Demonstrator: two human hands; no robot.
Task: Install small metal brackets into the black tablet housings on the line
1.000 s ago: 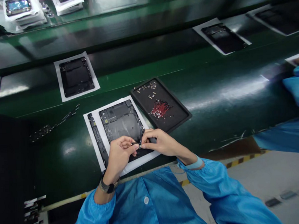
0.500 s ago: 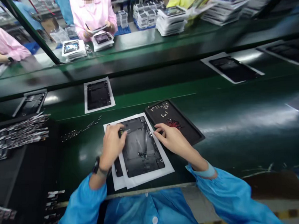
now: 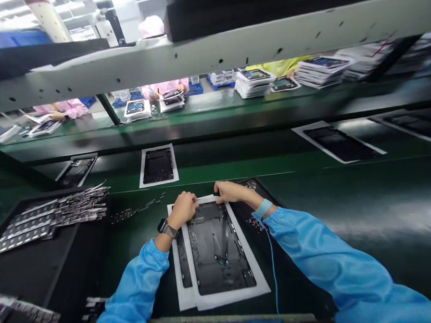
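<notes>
A black tablet housing (image 3: 223, 248) lies on a white sheet (image 3: 260, 282) in front of me, overlapping a second black housing (image 3: 183, 259) on its own sheet. My left hand (image 3: 184, 209) is at the far left corner of the upper housing, fingers closed together. At its far right corner, my right hand (image 3: 231, 192) has thumb and fingers pinched. What either hand has between its fingertips is hidden. A small dark part with thin strips (image 3: 221, 260) rests inside the upper housing. Partly under my right forearm lies a black tray (image 3: 271, 190) with small metal and red parts.
Stacked strips of small parts (image 3: 73, 207) lie on a black box at left, with loose pieces (image 3: 126, 214) beside it. Across the green bench, more housings (image 3: 158, 165) lie on sheets. A pale beam (image 3: 213, 55) spans overhead. Co-workers sit beyond. A blue cord (image 3: 273, 269) hangs from my right wrist.
Both hands have moved to the housing's far edge, and their fingers have closed from a looser, parted pose. My view has tilted up, bringing the overhead beam into sight.
</notes>
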